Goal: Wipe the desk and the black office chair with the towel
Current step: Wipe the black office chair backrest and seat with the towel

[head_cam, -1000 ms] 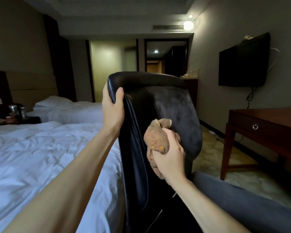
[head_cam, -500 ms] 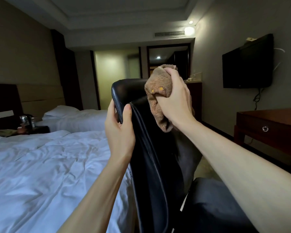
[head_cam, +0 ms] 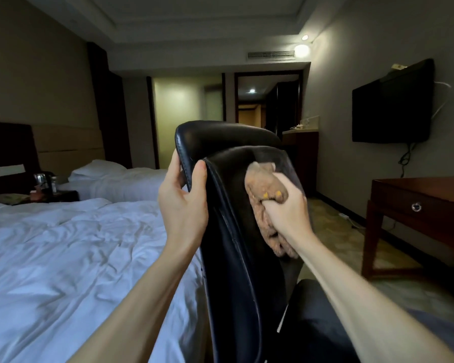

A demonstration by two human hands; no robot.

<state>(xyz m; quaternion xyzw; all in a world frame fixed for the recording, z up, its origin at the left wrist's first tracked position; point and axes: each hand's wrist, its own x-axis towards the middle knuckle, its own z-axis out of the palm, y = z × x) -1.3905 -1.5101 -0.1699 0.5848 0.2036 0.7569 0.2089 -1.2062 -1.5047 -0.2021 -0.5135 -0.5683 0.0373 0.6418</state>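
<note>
The black office chair (head_cam: 228,252) stands in front of me, its leather backrest seen edge-on and filling the middle of the view. My left hand (head_cam: 181,205) grips the backrest's left edge near the top, thumb on the front face. My right hand (head_cam: 286,208) holds a bunched brown towel (head_cam: 262,195) and presses it against the upper front of the backrest. The dark wooden desk (head_cam: 425,203) with a drawer knob stands at the right, against the wall. The chair's seat shows dark at the bottom right.
Two beds with white bedding (head_cam: 63,258) lie close on the left of the chair. A nightstand with a kettle (head_cam: 43,179) sits between the beds. A wall-mounted television (head_cam: 391,106) hangs above the desk side. A patterned floor runs towards the hallway.
My right hand has come down with the towel from the top edge of the backrest to its upper front face. My left hand keeps its grip on the backrest's edge.
</note>
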